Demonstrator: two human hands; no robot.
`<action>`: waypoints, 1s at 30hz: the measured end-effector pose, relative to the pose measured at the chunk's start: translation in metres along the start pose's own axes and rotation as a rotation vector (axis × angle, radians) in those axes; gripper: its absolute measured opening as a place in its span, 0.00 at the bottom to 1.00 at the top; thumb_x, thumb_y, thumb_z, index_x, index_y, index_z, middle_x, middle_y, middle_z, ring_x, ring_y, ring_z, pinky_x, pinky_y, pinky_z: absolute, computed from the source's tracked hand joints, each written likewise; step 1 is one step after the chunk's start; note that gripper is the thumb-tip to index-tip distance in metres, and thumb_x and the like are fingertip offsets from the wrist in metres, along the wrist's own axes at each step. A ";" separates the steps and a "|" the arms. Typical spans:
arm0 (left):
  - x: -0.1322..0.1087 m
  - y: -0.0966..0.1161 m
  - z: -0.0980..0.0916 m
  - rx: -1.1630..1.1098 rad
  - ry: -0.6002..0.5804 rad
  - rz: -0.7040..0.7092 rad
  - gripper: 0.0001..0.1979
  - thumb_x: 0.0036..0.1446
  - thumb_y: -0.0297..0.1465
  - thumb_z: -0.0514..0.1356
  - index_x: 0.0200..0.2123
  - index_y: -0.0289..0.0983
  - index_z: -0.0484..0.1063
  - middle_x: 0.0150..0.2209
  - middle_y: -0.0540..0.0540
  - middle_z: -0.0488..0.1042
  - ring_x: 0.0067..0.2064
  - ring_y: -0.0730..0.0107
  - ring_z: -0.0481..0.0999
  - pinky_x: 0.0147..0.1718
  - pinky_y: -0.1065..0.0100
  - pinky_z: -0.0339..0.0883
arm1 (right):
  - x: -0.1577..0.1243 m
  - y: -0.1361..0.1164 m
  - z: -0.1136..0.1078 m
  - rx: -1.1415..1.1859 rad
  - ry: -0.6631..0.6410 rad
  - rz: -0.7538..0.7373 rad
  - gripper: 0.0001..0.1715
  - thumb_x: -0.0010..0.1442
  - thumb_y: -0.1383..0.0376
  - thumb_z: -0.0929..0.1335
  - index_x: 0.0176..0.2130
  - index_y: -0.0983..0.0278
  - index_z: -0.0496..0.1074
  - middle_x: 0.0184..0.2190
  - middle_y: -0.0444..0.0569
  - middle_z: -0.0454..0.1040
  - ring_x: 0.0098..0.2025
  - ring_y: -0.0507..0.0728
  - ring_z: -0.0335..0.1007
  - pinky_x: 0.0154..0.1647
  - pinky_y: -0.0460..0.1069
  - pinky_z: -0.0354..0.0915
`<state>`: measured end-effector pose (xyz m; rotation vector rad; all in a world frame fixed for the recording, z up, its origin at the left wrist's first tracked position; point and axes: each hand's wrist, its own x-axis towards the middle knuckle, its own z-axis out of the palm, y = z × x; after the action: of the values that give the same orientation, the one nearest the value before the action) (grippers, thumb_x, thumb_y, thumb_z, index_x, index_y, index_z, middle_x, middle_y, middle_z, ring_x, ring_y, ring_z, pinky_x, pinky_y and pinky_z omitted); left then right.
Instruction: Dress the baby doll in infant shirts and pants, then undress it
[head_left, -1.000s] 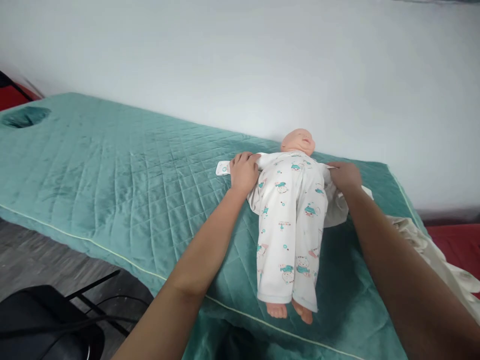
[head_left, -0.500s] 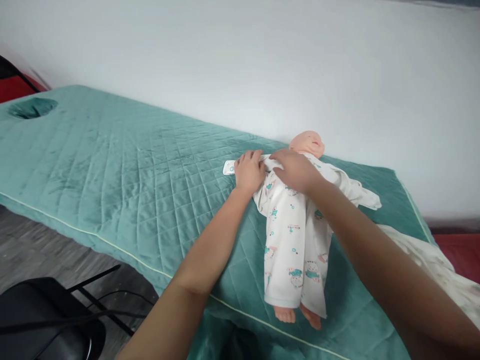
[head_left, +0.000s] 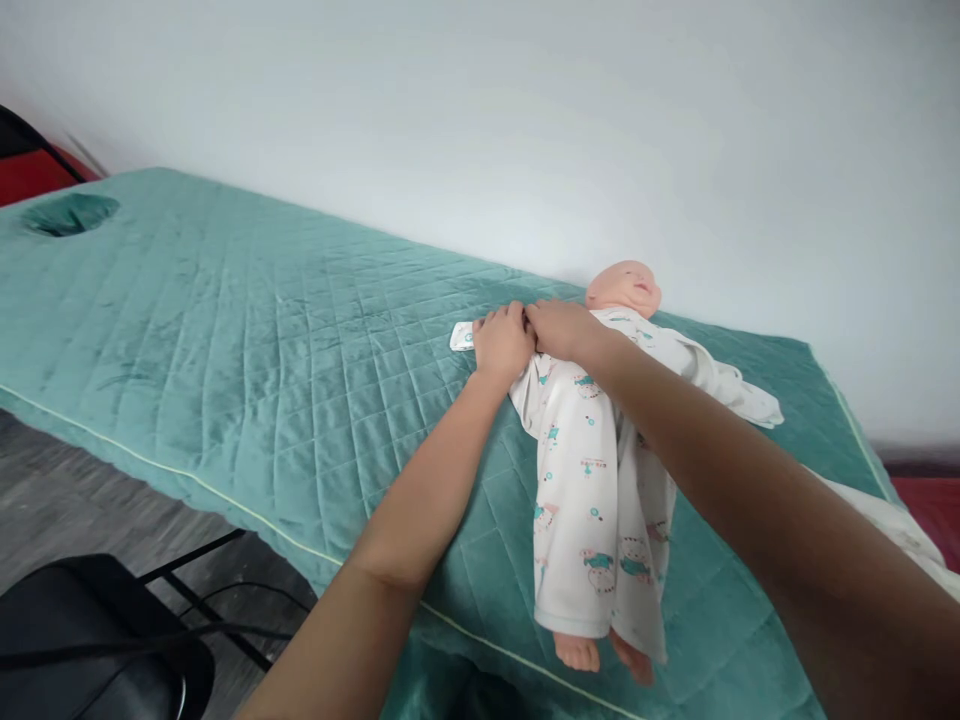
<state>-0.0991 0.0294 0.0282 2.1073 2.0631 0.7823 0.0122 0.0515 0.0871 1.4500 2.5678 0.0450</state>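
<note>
Our left hand [head_left: 502, 345] lies knuckles up on the sleeve [head_left: 463, 335] of a baby doll [head_left: 626, 285]. The fingers curl down onto the cloth at the doll's shoulder. Our right hand [head_left: 564, 328] reaches across the doll's chest, and its fingertips meet those of the left hand. We cannot tell whether either grip pinches the fabric or only presses it flat.

The sleeve's cuff pokes out at nine o'clock from the left hand. The doll lies on its back in a white sleepsuit [head_left: 592, 480] printed with small teal animals. Its head is at one o'clock from our hands and its bare feet [head_left: 600, 652] are at five o'clock. Our right forearm rests along its body.

The doll lies toward one end of a massage table [head_left: 262, 340] with a quilted teal cover. The table's face hole [head_left: 71, 213] is far off at ten o'clock. A pale cloth [head_left: 892, 520] trails at four o'clock, and a black stool [head_left: 90, 650] stands on the floor at seven o'clock.

The feet lie near the table's front edge. In our judgement, a hard tug on the sleeve or drag from the forearm could slide the doll toward that edge.
</note>
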 end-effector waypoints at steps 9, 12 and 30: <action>-0.005 -0.002 -0.004 -0.022 0.031 0.052 0.16 0.66 0.30 0.51 0.53 0.45 0.72 0.48 0.44 0.79 0.52 0.56 0.75 0.50 0.59 0.64 | -0.011 0.007 -0.012 -0.062 -0.018 0.005 0.19 0.66 0.59 0.64 0.54 0.61 0.72 0.48 0.57 0.78 0.46 0.67 0.74 0.41 0.55 0.64; -0.008 -0.004 -0.006 -0.068 0.048 0.046 0.19 0.66 0.29 0.51 0.55 0.46 0.73 0.49 0.45 0.78 0.52 0.58 0.75 0.51 0.61 0.65 | -0.021 0.012 -0.015 -0.094 0.008 -0.021 0.22 0.67 0.56 0.65 0.58 0.56 0.70 0.48 0.55 0.77 0.48 0.66 0.73 0.40 0.54 0.63; -0.018 -0.016 -0.001 -0.076 0.019 -0.060 0.19 0.66 0.29 0.50 0.54 0.46 0.75 0.50 0.41 0.78 0.53 0.52 0.75 0.50 0.53 0.65 | -0.075 0.037 -0.040 -0.131 0.106 0.116 0.22 0.70 0.56 0.60 0.58 0.58 0.69 0.49 0.58 0.73 0.49 0.66 0.69 0.42 0.55 0.60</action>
<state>-0.1130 0.0136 0.0177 1.9968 2.0612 0.8616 0.0741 0.0103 0.1419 1.5844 2.5049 0.3083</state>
